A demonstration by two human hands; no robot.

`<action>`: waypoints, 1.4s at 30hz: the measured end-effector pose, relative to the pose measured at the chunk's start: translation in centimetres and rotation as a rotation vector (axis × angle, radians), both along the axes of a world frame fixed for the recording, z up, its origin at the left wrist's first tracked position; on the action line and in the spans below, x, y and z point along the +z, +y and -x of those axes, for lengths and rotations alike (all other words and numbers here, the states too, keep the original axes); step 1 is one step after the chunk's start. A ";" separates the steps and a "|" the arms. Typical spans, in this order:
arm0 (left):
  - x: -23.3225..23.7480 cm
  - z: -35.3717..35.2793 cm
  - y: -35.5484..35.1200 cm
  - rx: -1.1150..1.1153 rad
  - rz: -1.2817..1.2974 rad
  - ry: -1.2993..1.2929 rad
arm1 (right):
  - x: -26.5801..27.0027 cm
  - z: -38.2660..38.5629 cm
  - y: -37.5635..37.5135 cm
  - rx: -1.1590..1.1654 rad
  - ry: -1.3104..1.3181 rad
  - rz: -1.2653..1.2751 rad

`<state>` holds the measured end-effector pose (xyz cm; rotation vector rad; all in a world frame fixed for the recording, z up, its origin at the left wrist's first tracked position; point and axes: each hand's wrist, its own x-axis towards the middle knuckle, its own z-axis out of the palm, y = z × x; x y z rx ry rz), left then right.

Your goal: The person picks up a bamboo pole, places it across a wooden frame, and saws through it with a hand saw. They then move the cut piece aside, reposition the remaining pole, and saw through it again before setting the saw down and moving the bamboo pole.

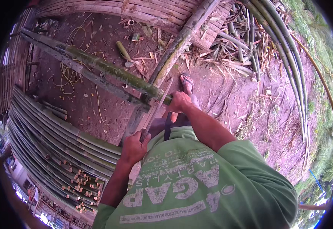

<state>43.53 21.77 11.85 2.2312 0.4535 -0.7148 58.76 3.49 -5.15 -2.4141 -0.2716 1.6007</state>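
Observation:
My left hand (134, 147) is closed around the handle of a hand saw with a long, narrow, slightly curved blade (162, 98); its teeth are too small to make out. The blade lies across a green bamboo pole (113, 70) close to the pole's near end. Just beyond the blade, my right hand (180, 102) grips that end, its fingertips partly hidden. A second, greyer pole (84, 72) runs beneath and beside the green one. Both poles meet a thick slanting bamboo beam (178, 44) near my hands.
Stacked bamboo poles (63, 133) lie at the left. Long bamboo lengths (284, 45) lean at the right, beside a heap of offcuts (242, 49). Yellow cord (69, 72) and short bamboo pieces (123, 50) lie on the dirt. A slatted bamboo platform (151, 13) stands ahead.

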 end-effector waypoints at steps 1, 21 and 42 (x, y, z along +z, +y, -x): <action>0.3 0.1 0.4 0.000 -0.020 0.075 | -0.3 0.8 0.4 -0.008 0.048 0.000; 2.0 -1.8 -2.7 0.114 0.066 -0.040 | 0.0 -3.9 -3.5 -0.014 -0.304 0.050; -9.2 -6.3 -4.9 0.035 0.072 -0.187 | -1.0 -3.5 -3.7 0.014 -0.281 0.056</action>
